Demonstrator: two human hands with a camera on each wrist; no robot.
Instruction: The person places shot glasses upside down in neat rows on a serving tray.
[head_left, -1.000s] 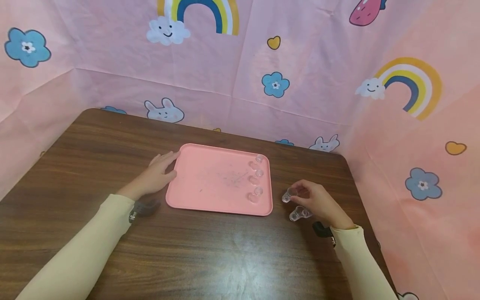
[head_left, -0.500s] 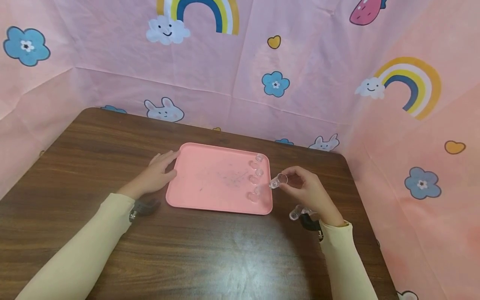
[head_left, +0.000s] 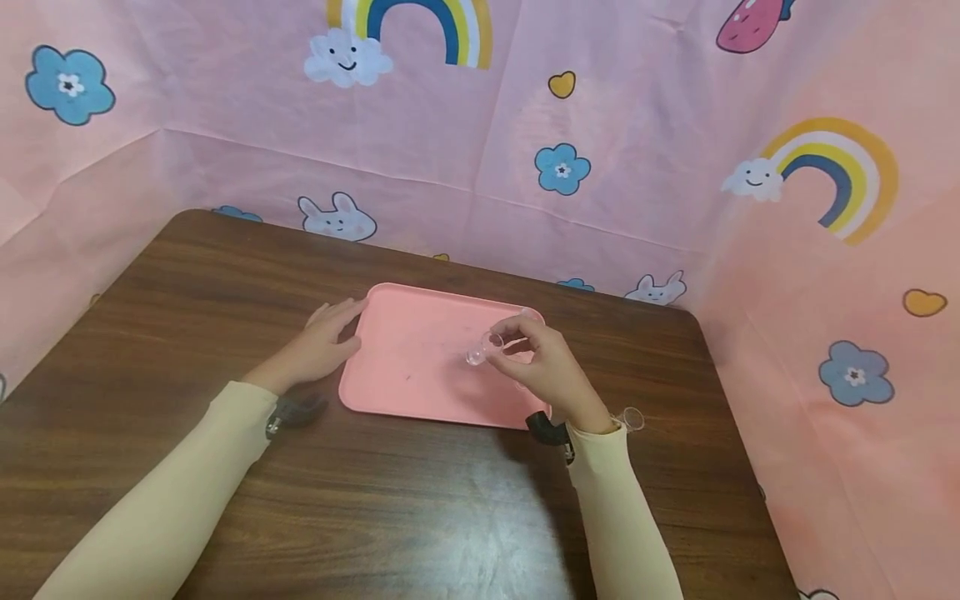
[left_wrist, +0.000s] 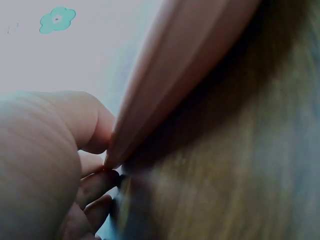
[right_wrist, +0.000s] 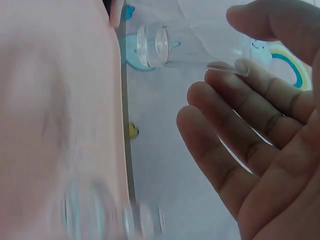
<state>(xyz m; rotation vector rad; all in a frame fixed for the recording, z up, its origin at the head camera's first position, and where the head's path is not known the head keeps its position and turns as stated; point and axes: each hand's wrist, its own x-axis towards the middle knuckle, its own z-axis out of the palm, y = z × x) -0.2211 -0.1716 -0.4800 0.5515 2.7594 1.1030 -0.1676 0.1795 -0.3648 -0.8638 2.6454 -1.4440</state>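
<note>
My right hand (head_left: 547,371) pinches a clear shot glass (head_left: 476,355) near its rim, between thumb and fingertips. The glass is tilted, its thick base pointing left, above the middle of the pink tray (head_left: 405,333). In the right wrist view the same shot glass (right_wrist: 195,45) shows as see-through with a heavy bottom. My left hand (head_left: 318,346) rests against the tray's left edge, fingers extended; in the left wrist view its thumb (left_wrist: 97,127) touches the tray's rim. Other shot glasses along the tray's right side are mostly hidden behind my right hand.
Beyond my right wrist, another clear glass (head_left: 633,418) partly shows on the brown wooden table (head_left: 420,500). Blurred clear glass (right_wrist: 90,210) appears low in the right wrist view. A patterned pink cloth (head_left: 480,150) hangs behind the table and along its right side.
My right hand has lifted the shot glass off the table right of the tray and carried it left, over the tray's middle. The left hand stays at the tray's edge.
</note>
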